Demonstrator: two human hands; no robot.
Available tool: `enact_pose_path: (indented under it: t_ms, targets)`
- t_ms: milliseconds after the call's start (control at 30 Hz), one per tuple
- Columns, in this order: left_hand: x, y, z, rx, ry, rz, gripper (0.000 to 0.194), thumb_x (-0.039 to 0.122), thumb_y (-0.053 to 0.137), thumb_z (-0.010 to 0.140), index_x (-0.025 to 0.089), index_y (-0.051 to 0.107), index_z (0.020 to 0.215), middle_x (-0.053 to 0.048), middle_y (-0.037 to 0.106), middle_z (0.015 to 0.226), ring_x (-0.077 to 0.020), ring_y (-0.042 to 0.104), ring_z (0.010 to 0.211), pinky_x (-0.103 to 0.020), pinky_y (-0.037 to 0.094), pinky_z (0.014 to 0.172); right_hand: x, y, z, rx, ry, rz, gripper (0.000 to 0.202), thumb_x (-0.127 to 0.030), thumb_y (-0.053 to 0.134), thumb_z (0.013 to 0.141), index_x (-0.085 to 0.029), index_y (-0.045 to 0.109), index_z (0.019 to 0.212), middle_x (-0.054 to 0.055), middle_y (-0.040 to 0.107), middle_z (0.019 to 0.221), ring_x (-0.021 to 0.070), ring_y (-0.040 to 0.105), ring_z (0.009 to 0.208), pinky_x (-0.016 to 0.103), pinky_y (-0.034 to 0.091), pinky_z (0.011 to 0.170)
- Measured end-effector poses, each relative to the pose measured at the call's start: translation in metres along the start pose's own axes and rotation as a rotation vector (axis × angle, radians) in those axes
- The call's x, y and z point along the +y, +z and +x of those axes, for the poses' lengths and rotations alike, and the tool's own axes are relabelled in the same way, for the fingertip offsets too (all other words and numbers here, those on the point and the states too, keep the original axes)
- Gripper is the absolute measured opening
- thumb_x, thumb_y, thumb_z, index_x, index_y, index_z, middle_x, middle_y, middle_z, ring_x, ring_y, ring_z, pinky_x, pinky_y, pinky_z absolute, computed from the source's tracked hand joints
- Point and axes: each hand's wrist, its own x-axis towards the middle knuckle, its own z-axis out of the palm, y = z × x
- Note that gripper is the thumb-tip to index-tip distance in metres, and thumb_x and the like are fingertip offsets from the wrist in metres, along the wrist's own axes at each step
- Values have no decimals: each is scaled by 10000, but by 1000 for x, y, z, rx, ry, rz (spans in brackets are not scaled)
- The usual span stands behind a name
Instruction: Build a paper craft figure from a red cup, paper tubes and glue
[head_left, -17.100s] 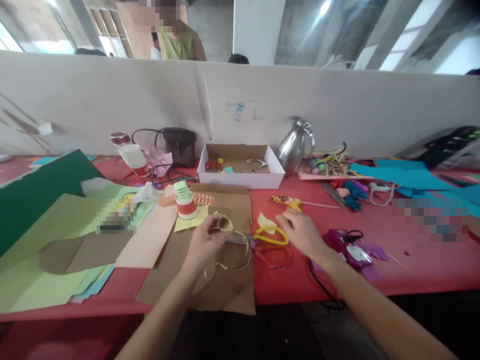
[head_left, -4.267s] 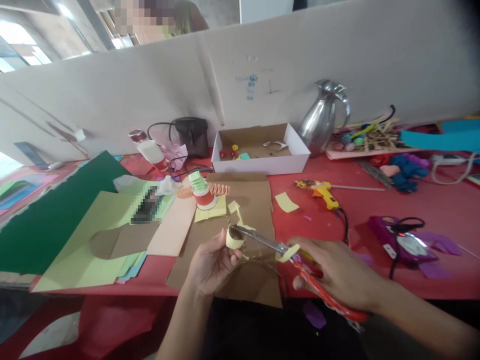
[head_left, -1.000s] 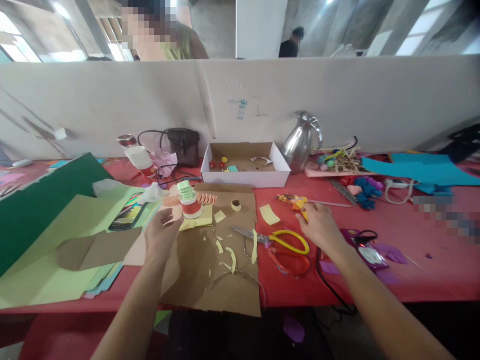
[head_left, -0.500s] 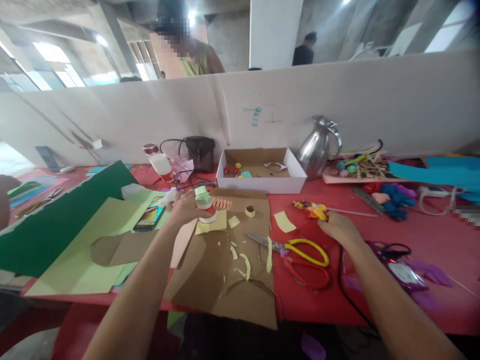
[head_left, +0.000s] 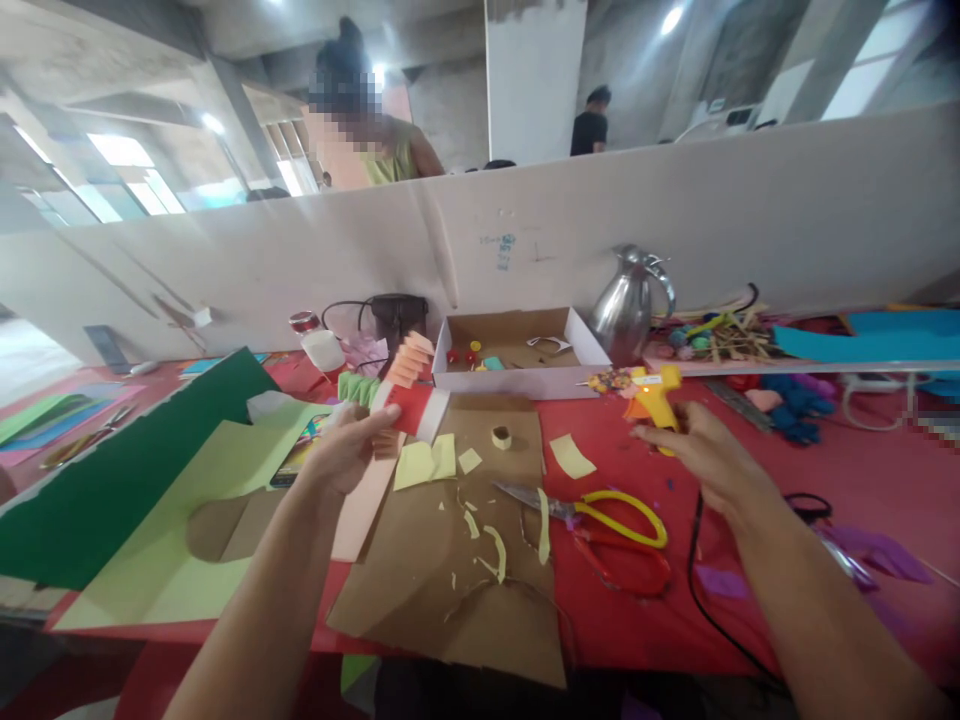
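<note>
Taking the flat brown cardboard sheet on the red-covered surface as the clock's centre, the left hand has its grip closed, at 11 o'clock, on a red-and-white cup bearing accordion-folded paper strips in peach and green, tipped well over; its thumb presses the red wall, while the other fingers are mostly hidden. At 2 o'clock the right hand has its grip wrapped round the handle of a yellow plastic glue gun, nozzle toward the cup. At 3 o'clock lie metal scissors with yellow and red handles, blades parted, one tip over the cardboard. Farther along that line, the right forearm cuts off a purple shiny object, hard to make out. At 10 o'clock the left arm partly covers a dark-framed phone. A small pale-yellow paper ring rests at 1 o'clock. Beyond it, an open white cardboard box holds small red pieces, a yellow disc, a teal scrap and a white curved piece. Just right of the box stands a silver metal jug, its contents unseen.
</note>
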Motion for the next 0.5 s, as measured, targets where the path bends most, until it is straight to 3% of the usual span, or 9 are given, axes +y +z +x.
enact_pose_path:
  t_ms: [67,167,267,333,433,500]
  targets:
    - [-5,6,-15,-135,-192,-383,421,500,814,648,142,598,693,14,504,511,-124,509,450,-242,422,438,-27,0,-22,-108,67,382,543,-367,805,676,-214,546,1128,42,714,961,201,684,808,284,527,681]
    - [-21,23,-30,-171,-353,-727,448,530,759,724,118,649,862,-54,612,628,-193,625,559,-294,518,508,-62,3,-55,-220,68,601,424,-374,835,685,-216,610,1009,-22,653,762,125,602,670,229,490,624]
    - [-38,44,-38,-157,-419,-870,510,547,723,756,115,658,1019,-118,699,795,-268,694,723,-379,579,642,-82,10,-81,-347,36,687,330,-369,800,762,-216,614,987,-31,613,702,109,565,631,222,471,600]
    - [-45,54,-39,-138,-440,-921,502,560,695,775,124,662,1022,-124,714,824,-275,701,746,-397,585,673,-88,18,-92,-448,20,740,296,-357,772,804,-227,597,1004,-39,594,683,103,553,613,222,460,592]
    - [-50,59,-36,-138,-475,-936,483,561,672,793,120,667,989,-130,718,807,-269,702,725,-389,586,663,-93,29,-99,-537,-7,823,209,-371,702,870,-230,570,951,-65,525,618,73,457,516,202,380,512]
    - [-49,57,-33,-156,-468,-929,483,554,668,799,115,665,999,-135,720,806,-275,707,729,-387,587,661,-95,35,-99,-527,-8,877,168,-372,637,916,-229,548,917,-71,499,599,64,410,489,201,335,491]
